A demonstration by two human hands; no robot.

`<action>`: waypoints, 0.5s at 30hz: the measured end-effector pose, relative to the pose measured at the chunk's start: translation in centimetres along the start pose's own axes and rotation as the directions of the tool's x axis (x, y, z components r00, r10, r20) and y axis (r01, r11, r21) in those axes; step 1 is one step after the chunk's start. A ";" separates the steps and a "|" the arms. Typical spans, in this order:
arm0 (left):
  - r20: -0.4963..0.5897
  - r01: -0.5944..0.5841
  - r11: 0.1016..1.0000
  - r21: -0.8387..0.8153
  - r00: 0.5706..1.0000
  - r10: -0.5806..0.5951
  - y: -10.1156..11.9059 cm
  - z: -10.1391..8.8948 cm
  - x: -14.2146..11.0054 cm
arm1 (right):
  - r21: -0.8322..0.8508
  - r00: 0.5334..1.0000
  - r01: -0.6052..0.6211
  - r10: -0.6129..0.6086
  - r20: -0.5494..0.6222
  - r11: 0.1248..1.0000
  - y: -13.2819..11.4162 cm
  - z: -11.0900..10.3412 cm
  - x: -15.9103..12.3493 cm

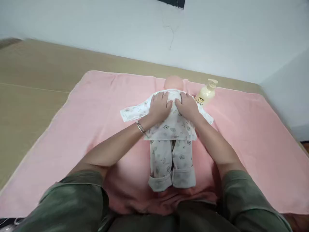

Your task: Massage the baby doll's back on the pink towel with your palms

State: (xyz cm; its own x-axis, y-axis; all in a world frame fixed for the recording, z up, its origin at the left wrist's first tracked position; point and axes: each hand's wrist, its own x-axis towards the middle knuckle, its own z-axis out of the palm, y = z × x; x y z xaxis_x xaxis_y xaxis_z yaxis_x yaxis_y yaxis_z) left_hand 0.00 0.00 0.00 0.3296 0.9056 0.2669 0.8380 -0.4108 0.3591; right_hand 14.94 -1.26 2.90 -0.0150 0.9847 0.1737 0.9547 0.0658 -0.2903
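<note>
Doll beneath left hand and right hand, pump bottle nearby

Reaching up from the lower corners of the frame with left arm and right arm, both bare below rolled green sleeves and slanting inward. Meeting near upper centre, with left hand and right hand side by side, backs up, palms down. Pointing fingers toward the top edge, thumbs angled inward, close but apart.
</note>
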 end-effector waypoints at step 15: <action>-0.092 -0.029 0.997 -0.071 0.996 0.022 -0.3 0.9 -0.3 | 0.042 0.998 0.050 -0.049 -0.043 0.998 0.7 1.1 -0.5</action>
State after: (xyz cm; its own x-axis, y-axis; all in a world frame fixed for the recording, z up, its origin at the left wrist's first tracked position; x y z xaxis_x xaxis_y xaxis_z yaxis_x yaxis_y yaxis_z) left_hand 0.06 -0.10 -0.97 0.3067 0.8829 0.3555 0.7953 -0.4429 0.4138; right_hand 15.30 -1.52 1.62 -0.0485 0.9725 0.2280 0.9394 0.1219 -0.3203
